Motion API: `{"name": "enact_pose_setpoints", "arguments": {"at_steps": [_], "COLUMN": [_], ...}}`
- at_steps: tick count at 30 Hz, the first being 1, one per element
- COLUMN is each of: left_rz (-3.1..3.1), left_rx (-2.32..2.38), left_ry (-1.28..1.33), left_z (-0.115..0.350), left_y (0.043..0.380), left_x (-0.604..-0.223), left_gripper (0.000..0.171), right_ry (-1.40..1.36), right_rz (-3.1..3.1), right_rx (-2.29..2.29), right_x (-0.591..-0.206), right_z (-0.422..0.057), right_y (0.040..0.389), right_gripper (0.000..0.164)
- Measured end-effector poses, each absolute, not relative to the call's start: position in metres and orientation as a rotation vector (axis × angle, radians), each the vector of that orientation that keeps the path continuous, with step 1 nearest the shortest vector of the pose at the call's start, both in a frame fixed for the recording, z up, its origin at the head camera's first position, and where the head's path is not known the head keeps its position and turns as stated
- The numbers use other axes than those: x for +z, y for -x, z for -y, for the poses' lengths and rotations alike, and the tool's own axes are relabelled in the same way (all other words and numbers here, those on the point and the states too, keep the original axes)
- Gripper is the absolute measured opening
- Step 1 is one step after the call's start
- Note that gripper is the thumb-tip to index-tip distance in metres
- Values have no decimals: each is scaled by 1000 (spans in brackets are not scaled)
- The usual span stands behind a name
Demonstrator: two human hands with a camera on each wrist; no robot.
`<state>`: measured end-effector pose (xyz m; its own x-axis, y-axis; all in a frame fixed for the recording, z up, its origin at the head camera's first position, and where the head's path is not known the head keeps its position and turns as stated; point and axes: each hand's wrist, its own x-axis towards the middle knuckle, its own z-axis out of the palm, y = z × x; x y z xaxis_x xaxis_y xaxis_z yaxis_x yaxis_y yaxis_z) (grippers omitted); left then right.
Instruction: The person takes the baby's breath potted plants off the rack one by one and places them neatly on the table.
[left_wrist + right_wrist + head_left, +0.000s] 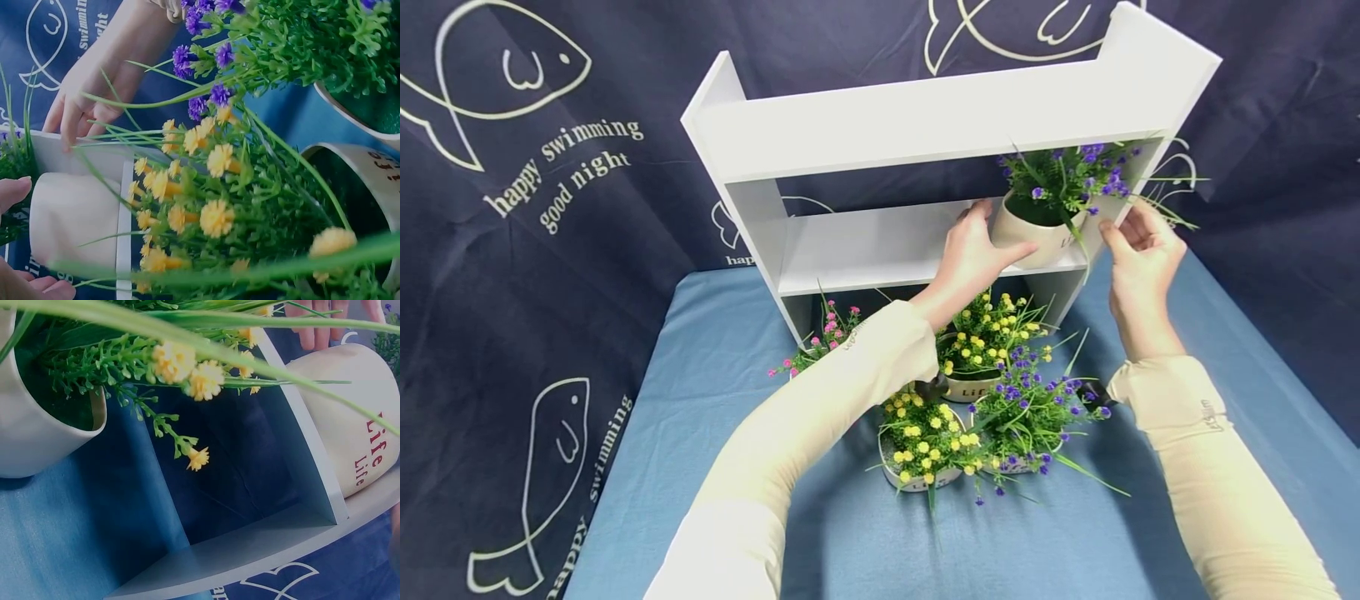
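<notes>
A cream flowerpot (pixel 1037 233) with purple flowers stands at the right end of the white shelf unit's (pixel 880 125) middle board. My left hand (pixel 973 254) holds it, thumb across the front and fingers round its left side. In the left wrist view, the pot (pixel 75 219) lies between the thumb and fingertips. The right wrist view shows the pot's red "Life" lettering and left fingers (pixel 312 325) behind it. My right hand (pixel 1146 258) grips the front edge of the right side panel, thumb inside and fingers outside; purple flowers and long leaves hang beside it.
In front of the shelf, a yellow-flowered pot (pixel 973 387), a second yellow pot (pixel 921 479) and a purple-flowered pot (pixel 1015 462) crowd the blue cloth (pixel 880 550). Pink flowers (pixel 831 329) show at left, partly behind my left sleeve. A dark printed curtain (pixel 512 333) hangs behind.
</notes>
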<state>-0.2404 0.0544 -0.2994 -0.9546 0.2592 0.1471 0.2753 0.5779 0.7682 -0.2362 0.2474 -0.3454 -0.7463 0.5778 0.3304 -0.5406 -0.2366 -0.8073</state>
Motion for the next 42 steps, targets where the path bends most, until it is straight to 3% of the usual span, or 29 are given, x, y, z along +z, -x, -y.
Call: {"name": "enact_pose_setpoints", "arguments": {"at_steps": [12,24,42], "left_rz": [2763,2765,2769], "left_rx": [-1288,-1169,-1006], "left_ry": [375,231,97], "left_z": [-75,-99,-113], "left_y": [244,247,249], "left_x": [-300,-307,-314], "left_gripper": [83,104,103], "right_ry": [53,65,35], "right_rz": [1300,1309,1305], "right_rx": [2034,2038,2030], "right_x": [-346,-346,-347], "right_z": [-248,-250,-250], "right_y": [235,235,237], "right_gripper": [39,38,39]}}
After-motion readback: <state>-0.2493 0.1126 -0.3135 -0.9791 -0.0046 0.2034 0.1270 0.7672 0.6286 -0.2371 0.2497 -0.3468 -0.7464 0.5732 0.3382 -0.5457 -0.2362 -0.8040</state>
